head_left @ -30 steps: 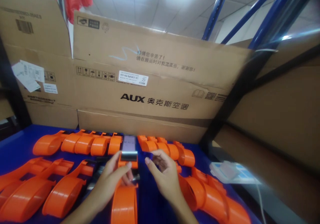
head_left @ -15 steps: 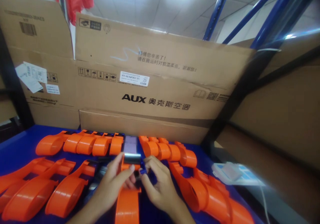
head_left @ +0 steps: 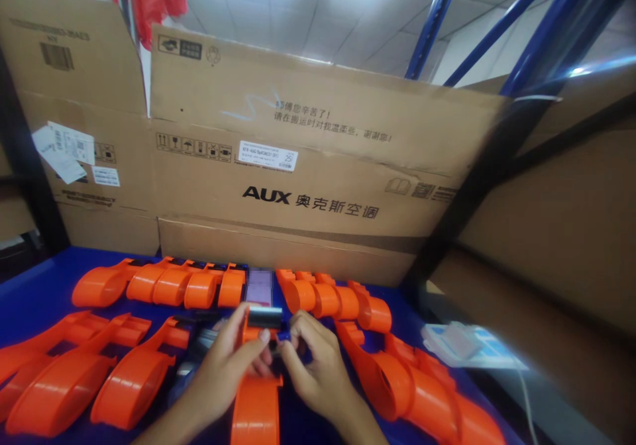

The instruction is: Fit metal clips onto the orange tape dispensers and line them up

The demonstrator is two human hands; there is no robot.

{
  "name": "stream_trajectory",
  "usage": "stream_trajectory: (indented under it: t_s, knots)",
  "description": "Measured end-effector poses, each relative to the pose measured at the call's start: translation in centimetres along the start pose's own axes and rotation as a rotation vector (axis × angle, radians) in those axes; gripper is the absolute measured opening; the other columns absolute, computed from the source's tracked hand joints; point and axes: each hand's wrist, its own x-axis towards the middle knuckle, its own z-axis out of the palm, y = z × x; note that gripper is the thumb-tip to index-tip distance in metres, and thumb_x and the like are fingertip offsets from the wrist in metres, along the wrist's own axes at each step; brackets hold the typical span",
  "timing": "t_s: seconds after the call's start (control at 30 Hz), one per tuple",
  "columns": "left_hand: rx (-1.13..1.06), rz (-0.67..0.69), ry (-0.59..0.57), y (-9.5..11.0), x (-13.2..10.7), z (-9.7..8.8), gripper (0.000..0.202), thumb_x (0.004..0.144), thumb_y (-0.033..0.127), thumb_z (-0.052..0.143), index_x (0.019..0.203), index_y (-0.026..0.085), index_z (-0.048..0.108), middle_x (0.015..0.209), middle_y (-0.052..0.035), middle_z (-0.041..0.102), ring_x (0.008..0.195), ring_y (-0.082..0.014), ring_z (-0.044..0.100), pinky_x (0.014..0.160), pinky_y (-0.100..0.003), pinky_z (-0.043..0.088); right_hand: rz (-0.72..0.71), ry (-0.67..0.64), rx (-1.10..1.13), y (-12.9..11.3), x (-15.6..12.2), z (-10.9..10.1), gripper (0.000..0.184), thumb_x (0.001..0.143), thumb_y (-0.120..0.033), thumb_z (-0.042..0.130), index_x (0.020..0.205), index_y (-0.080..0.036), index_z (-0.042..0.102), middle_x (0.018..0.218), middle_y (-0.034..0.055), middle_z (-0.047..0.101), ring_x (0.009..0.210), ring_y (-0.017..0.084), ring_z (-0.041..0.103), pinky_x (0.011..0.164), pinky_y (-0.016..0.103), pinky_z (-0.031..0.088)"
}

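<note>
An orange plastic tape-dispenser body (head_left: 257, 405) lies lengthwise in front of me on the blue table (head_left: 40, 286). My left hand (head_left: 229, 360) grips its front end, thumb next to a dark roller (head_left: 265, 316) at the tip. Against the right side of that same end my right hand (head_left: 312, 359) is curled, pinching a small blue piece (head_left: 283, 334). Both hands touch the body just behind the roller.
Rows of several more orange dispenser bodies lie left (head_left: 124, 382), behind (head_left: 169, 285) and right (head_left: 397, 379). A small purple pad (head_left: 259, 286) sits between the back rows. A large AUX cardboard box (head_left: 308, 167) walls the back. White and blue packets (head_left: 462, 344) lie at right.
My right hand has moved left from an open pose to close on the dispenser's front end with the blue piece. The left hand keeps its grip.
</note>
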Motion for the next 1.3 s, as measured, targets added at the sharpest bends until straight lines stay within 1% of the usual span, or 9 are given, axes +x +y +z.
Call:
stream_trajectory:
  t_s: [0.33, 0.57, 0.87, 0.97, 1.07, 1.13, 1.2, 1.27, 1.3]
  knots:
    - [0.001, -0.012, -0.010, -0.8, 0.3, -0.2, 0.048, 0.083, 0.049, 0.069, 0.118, 0.018, 0.056, 0.075, -0.0037, 0.067, 0.061, -0.0190, 0.067, 0.064, -0.032, 0.055, -0.029, -0.025, -0.034, 0.1, 0.0, -0.2, 0.023, 0.092, -0.018, 0.051, 0.071, -0.023, 0.043, 0.066, -0.0008, 0.050, 0.061, 0.015, 0.048, 0.055, 0.028, 0.035]
    - [-0.068, -0.025, -0.011, -0.4, -0.1, 0.3, 0.051, 0.084, 0.047, 0.069, 0.123, 0.019, 0.052, 0.073, -0.0012, 0.066, 0.058, -0.0171, 0.065, 0.066, -0.033, 0.055, -0.024, -0.082, -0.023, 0.3, 0.0, -0.4, 0.022, 0.092, -0.018, 0.052, 0.072, -0.022, 0.043, 0.068, -0.0007, 0.051, 0.064, 0.015, 0.049, 0.057, 0.027, 0.034]
    - [-0.093, -0.014, -0.012, -0.2, 0.0, 0.4, 0.046, 0.084, 0.043, 0.070, 0.119, 0.018, 0.055, 0.072, -0.0001, 0.065, 0.059, -0.0164, 0.065, 0.064, -0.029, 0.052, 0.015, -0.097, 0.010, -0.1, 0.1, -0.3, 0.021, 0.092, -0.021, 0.055, 0.074, -0.022, 0.043, 0.071, -0.0005, 0.050, 0.065, 0.015, 0.047, 0.059, 0.028, 0.033]
    - [-0.177, -0.007, -0.009, -0.1, -0.1, 0.7, 0.049, 0.082, 0.039, 0.073, 0.123, 0.019, 0.054, 0.073, -0.0009, 0.068, 0.060, -0.0156, 0.065, 0.063, -0.026, 0.050, 0.054, -0.044, 0.063, -0.6, -0.2, -0.4, 0.022, 0.090, -0.021, 0.056, 0.075, -0.023, 0.040, 0.072, -0.0008, 0.048, 0.066, 0.015, 0.045, 0.060, 0.028, 0.033]
    - [-0.260, -0.028, -0.046, 0.1, -0.4, 1.0, 0.061, 0.084, 0.036, 0.071, 0.137, 0.020, 0.045, 0.071, -0.0029, 0.070, 0.059, -0.0163, 0.066, 0.061, -0.025, 0.049, 0.071, 0.069, 0.224, -0.5, -0.5, -0.4, 0.022, 0.088, -0.030, 0.056, 0.077, -0.023, 0.038, 0.073, -0.0015, 0.044, 0.066, 0.015, 0.042, 0.060, 0.028, 0.034]
    - [-0.287, -0.046, -0.056, 0.4, -0.6, 1.2, 0.070, 0.087, 0.036, 0.068, 0.146, 0.021, 0.035, 0.072, -0.0055, 0.072, 0.058, -0.0175, 0.067, 0.062, -0.027, 0.050, 0.101, 0.134, 0.365, -0.2, -0.6, -0.3, 0.022, 0.088, -0.039, 0.056, 0.082, -0.023, 0.042, 0.075, -0.0017, 0.042, 0.066, 0.016, 0.041, 0.061, 0.028, 0.036]
    - [-0.302, -0.066, -0.083, 0.7, -0.7, 1.1, 0.078, 0.089, 0.036, 0.066, 0.152, 0.022, 0.023, 0.076, -0.0088, 0.075, 0.060, -0.0196, 0.069, 0.063, -0.029, 0.052, 0.199, 0.184, 0.492, 0.1, -0.4, -0.2, 0.023, 0.091, -0.046, 0.053, 0.094, -0.023, 0.049, 0.077, -0.0013, 0.045, 0.068, 0.016, 0.043, 0.063, 0.028, 0.038]
    - [-0.319, -0.101, -0.170, 0.8, -0.8, 1.0, 0.086, 0.090, 0.037, 0.064, 0.156, 0.023, 0.010, 0.081, -0.0114, 0.076, 0.062, -0.0226, 0.071, 0.065, -0.033, 0.053, 0.335, 0.147, 0.612, 0.1, 0.0, -0.3, 0.029, 0.095, -0.047, 0.049, 0.112, -0.025, 0.051, 0.081, -0.0005, 0.051, 0.069, 0.016, 0.048, 0.068, 0.029, 0.042]
    - [-0.330, -0.129, -0.231, 0.9, -0.8, 0.9, 0.090, 0.090, 0.037, 0.063, 0.156, 0.024, 0.004, 0.083, -0.0120, 0.076, 0.062, -0.0243, 0.073, 0.065, -0.035, 0.054, 0.388, 0.084, 0.675, 0.0, 0.2, -0.3, 0.033, 0.096, -0.047, 0.048, 0.121, -0.025, 0.049, 0.083, 0.0001, 0.055, 0.071, 0.017, 0.051, 0.071, 0.030, 0.043]
